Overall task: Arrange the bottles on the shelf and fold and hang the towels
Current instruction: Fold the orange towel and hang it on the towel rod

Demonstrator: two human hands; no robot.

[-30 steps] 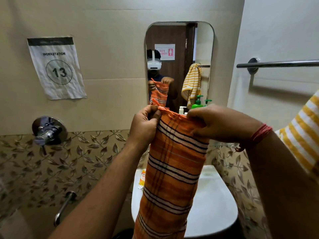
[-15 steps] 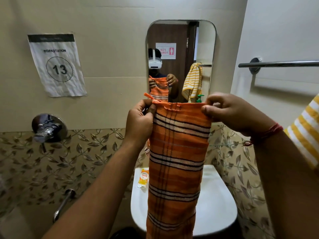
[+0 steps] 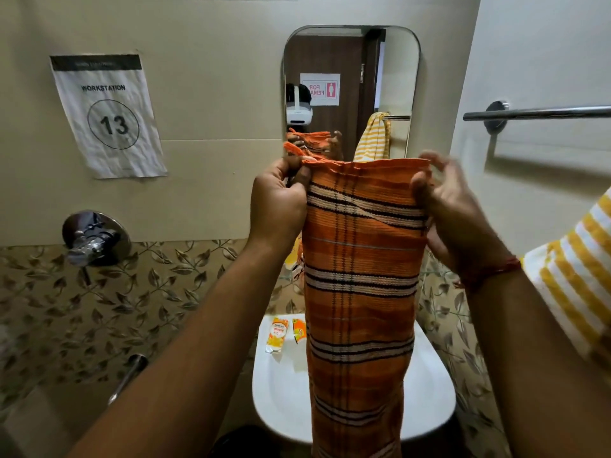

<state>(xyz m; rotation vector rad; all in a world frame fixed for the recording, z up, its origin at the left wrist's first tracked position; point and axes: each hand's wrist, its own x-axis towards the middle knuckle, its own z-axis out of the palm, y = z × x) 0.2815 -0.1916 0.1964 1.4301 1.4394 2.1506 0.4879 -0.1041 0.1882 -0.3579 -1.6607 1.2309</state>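
Left hand (image 3: 277,200) grip pinching orange towel (image 3: 360,276) top corner — right hand (image 3: 443,206) grip holds opposite edge by thumb, fingers spread; towel hangs between.

Towel (image 3: 360,292) orange plaid, black-and-white stripes. Second towel (image 3: 572,269) yellow-white striped. Lower wall tiles (image 3: 99,309) brown leaf print. Sink (image 3: 281,391) plain white.

Towel (image 3: 360,292) hangs before mirror (image 3: 350,87), above basin (image 3: 281,391); rail (image 3: 542,112) right; sachets (image 3: 284,330) left.
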